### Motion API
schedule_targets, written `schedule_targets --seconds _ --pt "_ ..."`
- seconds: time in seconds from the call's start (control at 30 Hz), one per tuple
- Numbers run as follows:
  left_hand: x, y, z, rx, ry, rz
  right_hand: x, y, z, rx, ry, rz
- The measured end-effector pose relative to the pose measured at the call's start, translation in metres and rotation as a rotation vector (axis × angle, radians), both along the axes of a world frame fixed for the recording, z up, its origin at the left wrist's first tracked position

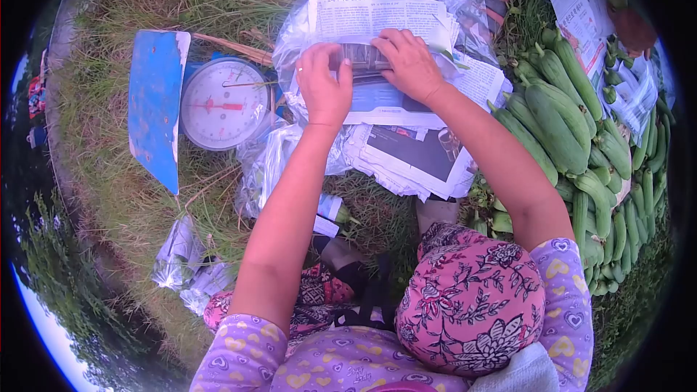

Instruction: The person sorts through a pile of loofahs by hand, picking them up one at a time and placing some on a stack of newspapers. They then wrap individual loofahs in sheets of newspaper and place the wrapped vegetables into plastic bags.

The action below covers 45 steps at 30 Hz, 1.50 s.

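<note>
A sheet of newspaper (385, 80) is curled into a loose roll on a stack of newspapers (392, 18) in the upper middle. My left hand (324, 83) is curved round the roll's left end, thumb towards the right. The fingers of my right hand (410, 64) bend over its top right part. A green gourd tip (446, 55) shows beside my right hand; the rest of it is hidden. Clear plastic (290, 36) lies around and under the papers.
A dial scale (225, 104) with a blue plate (157, 105) stands on grass at left. Wrapped bundles (179, 252) lie lower left. A large pile of green gourds (555, 127) is at right, with printed wrappers (577, 14) above. A patterned hat (472, 297) covers the lower middle.
</note>
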<state>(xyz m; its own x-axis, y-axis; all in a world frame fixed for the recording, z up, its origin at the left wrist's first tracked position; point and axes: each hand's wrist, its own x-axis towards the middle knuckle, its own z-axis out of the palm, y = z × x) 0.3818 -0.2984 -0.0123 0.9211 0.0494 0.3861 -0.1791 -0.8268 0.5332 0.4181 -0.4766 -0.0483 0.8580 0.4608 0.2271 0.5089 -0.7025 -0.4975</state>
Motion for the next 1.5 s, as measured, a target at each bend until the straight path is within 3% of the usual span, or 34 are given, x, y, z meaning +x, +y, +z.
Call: schedule_targets --seconds 0.03,0.13,0.23,0.33,0.43,0.57,0.73,0.97,1.07,1.17,1.2,1.3,1.33,1.43,1.5 --pt "-0.011 0.001 -0.007 -0.115 0.086 0.039 0.005 -0.001 -0.002 -0.028 -0.005 0.023" --pt "-0.038 -0.007 -0.03 -0.863 0.638 0.274 0.013 -0.001 -0.004 -0.104 0.001 0.068" --pt "-0.047 -0.027 -0.025 -1.365 0.746 0.384 0.017 0.002 0.002 -0.135 0.076 0.075" --pt "-0.036 -0.035 -0.028 -1.596 0.708 0.337 0.012 0.003 0.01 -0.03 0.027 0.059" --pt "-0.029 -0.03 -0.033 -1.779 0.614 0.128 -0.003 0.01 0.022 0.165 0.1 0.033" --pt "-0.039 -0.029 -0.008 -1.719 0.485 -0.025 -0.027 0.016 0.045 0.356 0.242 -0.067" --pt "-0.058 -0.025 0.016 -1.677 0.475 -0.038 -0.04 0.011 0.07 0.347 0.409 0.02" --pt "-0.079 -0.008 0.014 -1.7 0.528 -0.177 -0.054 0.009 0.072 0.679 0.975 0.172" --pt "-0.08 -0.01 0.013 -1.732 0.506 -0.034 -0.063 0.014 0.078 0.616 0.942 0.052" --pt "-0.075 -0.01 0.01 -1.813 0.479 0.096 -0.066 0.016 0.093 0.287 0.039 -0.072" --pt "-0.078 -0.011 0.01 -1.84 0.479 0.121 -0.063 0.017 0.085 0.269 -0.014 -0.125" --pt "-0.081 -0.013 0.005 -1.867 0.498 0.168 -0.059 0.012 0.055 0.351 0.865 -0.029" --pt "-0.082 -0.013 0.003 -1.851 0.504 0.179 -0.058 0.012 0.067 0.216 0.945 0.02" --pt "-0.083 -0.009 -0.002 -1.861 0.52 0.193 -0.073 0.021 0.085 0.059 0.811 -0.13" --pt "-0.083 -0.006 -0.004 -1.841 0.497 0.235 -0.074 0.013 0.099 0.069 0.164 -0.143"
